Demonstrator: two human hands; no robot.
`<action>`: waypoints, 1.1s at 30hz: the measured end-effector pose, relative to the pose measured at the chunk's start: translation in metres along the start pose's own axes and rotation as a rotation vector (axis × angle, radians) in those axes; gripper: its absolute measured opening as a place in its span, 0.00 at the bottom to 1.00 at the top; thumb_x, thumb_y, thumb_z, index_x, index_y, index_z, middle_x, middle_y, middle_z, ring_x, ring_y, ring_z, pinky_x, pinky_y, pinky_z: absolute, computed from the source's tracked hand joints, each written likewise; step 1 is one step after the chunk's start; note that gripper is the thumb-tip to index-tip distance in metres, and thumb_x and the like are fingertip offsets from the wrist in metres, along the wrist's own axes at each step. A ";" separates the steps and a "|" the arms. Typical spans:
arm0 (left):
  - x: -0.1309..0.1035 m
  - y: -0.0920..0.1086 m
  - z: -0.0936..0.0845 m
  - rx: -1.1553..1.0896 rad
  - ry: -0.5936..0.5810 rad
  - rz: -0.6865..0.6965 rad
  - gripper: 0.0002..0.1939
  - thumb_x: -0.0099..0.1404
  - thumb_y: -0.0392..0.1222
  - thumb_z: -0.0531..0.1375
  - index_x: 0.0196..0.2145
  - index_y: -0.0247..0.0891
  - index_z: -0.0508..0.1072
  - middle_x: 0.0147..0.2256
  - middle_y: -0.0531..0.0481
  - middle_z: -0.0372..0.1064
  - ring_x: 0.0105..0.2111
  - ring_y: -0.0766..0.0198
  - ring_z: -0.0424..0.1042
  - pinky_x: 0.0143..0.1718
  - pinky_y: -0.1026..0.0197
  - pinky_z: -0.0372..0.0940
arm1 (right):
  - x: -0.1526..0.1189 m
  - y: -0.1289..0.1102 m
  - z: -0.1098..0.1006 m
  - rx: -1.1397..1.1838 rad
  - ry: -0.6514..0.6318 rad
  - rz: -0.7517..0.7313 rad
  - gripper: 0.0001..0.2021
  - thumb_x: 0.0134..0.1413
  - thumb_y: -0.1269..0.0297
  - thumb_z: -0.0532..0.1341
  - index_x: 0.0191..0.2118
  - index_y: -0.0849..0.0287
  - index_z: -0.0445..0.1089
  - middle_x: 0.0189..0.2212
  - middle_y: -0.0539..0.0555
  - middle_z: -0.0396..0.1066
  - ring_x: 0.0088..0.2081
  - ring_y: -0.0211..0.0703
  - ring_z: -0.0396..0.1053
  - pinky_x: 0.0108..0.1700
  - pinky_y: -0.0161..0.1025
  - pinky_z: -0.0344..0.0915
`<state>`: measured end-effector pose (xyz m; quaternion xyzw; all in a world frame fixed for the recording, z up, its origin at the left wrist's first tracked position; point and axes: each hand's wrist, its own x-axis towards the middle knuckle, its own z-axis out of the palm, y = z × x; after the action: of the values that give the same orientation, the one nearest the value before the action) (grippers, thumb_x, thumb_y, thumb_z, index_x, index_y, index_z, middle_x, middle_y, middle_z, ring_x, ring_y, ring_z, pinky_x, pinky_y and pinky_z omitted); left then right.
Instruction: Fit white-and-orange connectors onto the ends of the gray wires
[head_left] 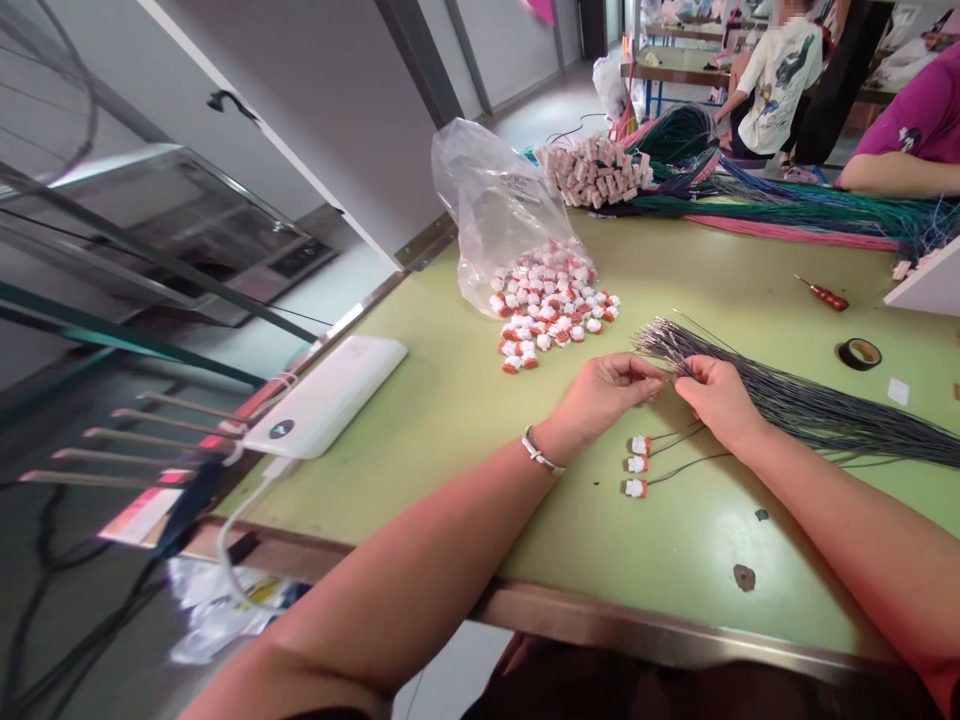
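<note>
My left hand (611, 388) pinches a small white-and-orange connector, mostly hidden by the fingers; a bit of orange shows at the fingertips. Close beside it, my right hand (716, 395) is closed on a thin dark wire, its tip pointing toward the connector. Whether the two touch I cannot make out. Behind my right hand lies a bundle of dark wires (795, 395) with bare ends at the left. Below my hands, several connectors on wires (636, 465) rest in a short column. A pile of loose connectors (551, 310) spills from a clear plastic bag (487, 210).
A white power bank (337, 390) with a cable lies near the table's left edge, beside several metal rods (142, 440). At right are black tape (859, 354) and a red-handled awl (825, 293). Coloured wire bundles (795, 215) run along the back; a person's arm (900, 175) rests there.
</note>
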<state>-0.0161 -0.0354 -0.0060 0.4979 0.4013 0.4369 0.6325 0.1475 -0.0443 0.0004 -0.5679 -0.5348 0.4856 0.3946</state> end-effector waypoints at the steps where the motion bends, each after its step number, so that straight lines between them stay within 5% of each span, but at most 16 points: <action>1: 0.000 0.000 0.000 0.020 -0.007 0.007 0.06 0.52 0.35 0.67 0.29 0.33 0.76 0.24 0.52 0.72 0.25 0.71 0.68 0.32 0.63 0.65 | 0.000 -0.001 0.000 -0.010 -0.001 -0.006 0.06 0.37 0.63 0.57 0.22 0.57 0.59 0.15 0.41 0.49 0.18 0.29 0.44 0.20 0.33 0.42; 23: 0.004 0.000 -0.003 0.005 -0.031 0.001 0.07 0.51 0.36 0.68 0.29 0.33 0.76 0.23 0.53 0.72 0.24 0.71 0.68 0.32 0.63 0.65 | 0.005 0.002 -0.002 0.029 -0.006 0.065 0.06 0.35 0.63 0.58 0.22 0.56 0.58 0.14 0.41 0.50 0.16 0.30 0.47 0.18 0.34 0.43; 33: 0.002 -0.001 0.002 -0.007 -0.055 -0.116 0.08 0.51 0.37 0.69 0.27 0.31 0.74 0.20 0.53 0.70 0.21 0.71 0.69 0.27 0.66 0.64 | 0.000 0.003 0.002 -0.208 0.011 -0.141 0.07 0.38 0.60 0.57 0.22 0.58 0.62 0.17 0.45 0.57 0.23 0.33 0.51 0.25 0.35 0.50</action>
<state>-0.0135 -0.0338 -0.0072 0.4834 0.4106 0.3873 0.6691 0.1465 -0.0446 -0.0026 -0.5693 -0.6189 0.3953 0.3696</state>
